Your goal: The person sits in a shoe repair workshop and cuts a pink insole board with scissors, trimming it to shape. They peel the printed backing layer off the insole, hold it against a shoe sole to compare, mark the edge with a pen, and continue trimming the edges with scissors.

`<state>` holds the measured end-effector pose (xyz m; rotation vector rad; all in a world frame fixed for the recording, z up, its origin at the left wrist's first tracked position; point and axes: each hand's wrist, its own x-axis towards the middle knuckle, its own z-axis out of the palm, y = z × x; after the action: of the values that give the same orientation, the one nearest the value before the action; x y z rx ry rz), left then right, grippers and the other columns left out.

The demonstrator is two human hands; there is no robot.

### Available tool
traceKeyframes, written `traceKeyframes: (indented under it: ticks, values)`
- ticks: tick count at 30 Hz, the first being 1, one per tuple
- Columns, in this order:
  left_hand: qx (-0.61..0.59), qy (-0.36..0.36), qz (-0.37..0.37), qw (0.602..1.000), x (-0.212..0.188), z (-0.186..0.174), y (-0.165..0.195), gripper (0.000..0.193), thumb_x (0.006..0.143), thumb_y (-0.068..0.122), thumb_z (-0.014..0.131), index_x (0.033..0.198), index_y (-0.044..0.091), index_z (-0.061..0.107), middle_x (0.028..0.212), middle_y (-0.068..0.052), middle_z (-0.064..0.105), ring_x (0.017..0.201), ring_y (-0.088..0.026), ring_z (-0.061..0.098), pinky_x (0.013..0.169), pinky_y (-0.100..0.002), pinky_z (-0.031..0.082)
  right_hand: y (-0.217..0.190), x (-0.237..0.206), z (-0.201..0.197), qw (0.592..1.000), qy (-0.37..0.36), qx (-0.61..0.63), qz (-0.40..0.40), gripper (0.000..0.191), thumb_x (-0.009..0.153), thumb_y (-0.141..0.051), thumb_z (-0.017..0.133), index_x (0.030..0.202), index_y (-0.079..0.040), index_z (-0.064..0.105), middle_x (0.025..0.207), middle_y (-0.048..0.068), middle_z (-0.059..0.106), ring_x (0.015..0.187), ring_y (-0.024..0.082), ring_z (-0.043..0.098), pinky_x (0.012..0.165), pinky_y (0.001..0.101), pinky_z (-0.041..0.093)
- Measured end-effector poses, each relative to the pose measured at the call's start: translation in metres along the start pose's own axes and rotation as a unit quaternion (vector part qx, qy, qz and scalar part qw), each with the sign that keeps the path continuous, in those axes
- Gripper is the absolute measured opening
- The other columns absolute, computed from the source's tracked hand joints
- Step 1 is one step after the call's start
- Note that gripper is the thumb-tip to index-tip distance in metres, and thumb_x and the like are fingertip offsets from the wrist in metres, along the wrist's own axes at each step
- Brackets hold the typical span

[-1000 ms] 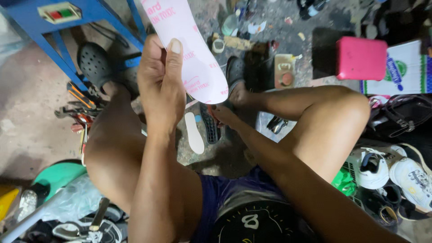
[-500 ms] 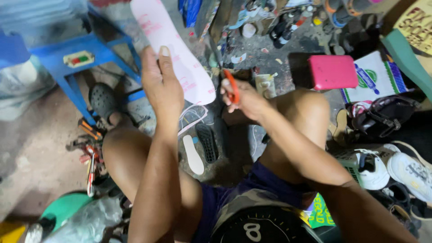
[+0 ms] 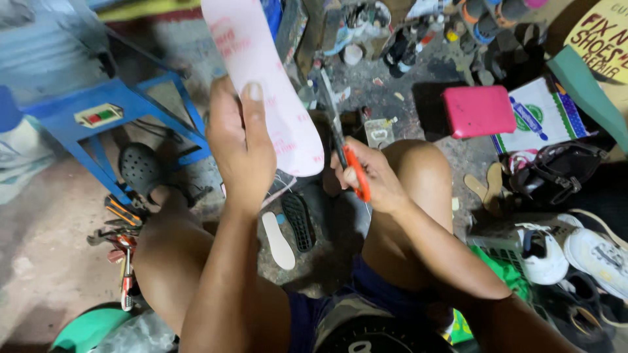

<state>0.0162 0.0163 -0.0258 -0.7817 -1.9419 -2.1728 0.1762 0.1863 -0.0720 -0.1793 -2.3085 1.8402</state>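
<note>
My left hand [image 3: 239,147] holds up a pale pink shoe insole [image 3: 261,78], thumb pressed on its face, the sole rising to the top of the view. My right hand [image 3: 366,180] grips scissors [image 3: 343,147] with orange handles. Their dark blades point upward just right of the insole's lower edge. Whether the blades touch the insole I cannot tell. Both knees frame the hands as I sit low above the floor.
On the floor between my legs lie a white insole [image 3: 278,240] and a black sole [image 3: 299,222]. A blue metal frame [image 3: 124,111] stands at left with hand tools [image 3: 121,238] beside it. A pink box [image 3: 479,110], white sneakers [image 3: 575,252] and bottles crowd the right and top.
My right hand picked the scissors off the floor and raised them beside the insole. The left hand keeps holding the insole up. The view tilted upward a little.
</note>
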Motion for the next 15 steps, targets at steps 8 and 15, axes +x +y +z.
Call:
traceKeyframes:
  ticks: [8, 15]
  values:
    - [-0.07, -0.048, -0.081, 0.993, -0.006, -0.004, 0.0, 0.015, 0.116, 0.016, 0.053, 0.119, 0.003, 0.059, 0.095, -0.003, 0.064, 0.085, -0.009, 0.055, 0.078, -0.028, 0.051, -0.007, 0.006, 0.005, 0.999, -0.038, -0.026, 0.019, 0.073, 0.088, -0.072, 0.065, 0.112, -0.004, 0.062, 0.074, 0.0, 0.059, 0.065, 0.009, 0.052, 0.06, 0.0243, 0.04]
    - [0.016, -0.044, -0.061, 0.997, -0.006, -0.003, 0.008, 0.015, 0.113, 0.016, 0.056, 0.119, 0.003, 0.059, 0.086, -0.002, 0.065, 0.076, -0.006, 0.057, 0.07, -0.027, 0.051, -0.011, 0.005, 0.006, 0.997, -0.055, -0.056, -0.002, 0.065, 0.092, -0.068, 0.064, 0.104, -0.004, 0.064, 0.076, 0.002, 0.061, 0.067, 0.012, 0.061, 0.062, 0.0261, 0.045]
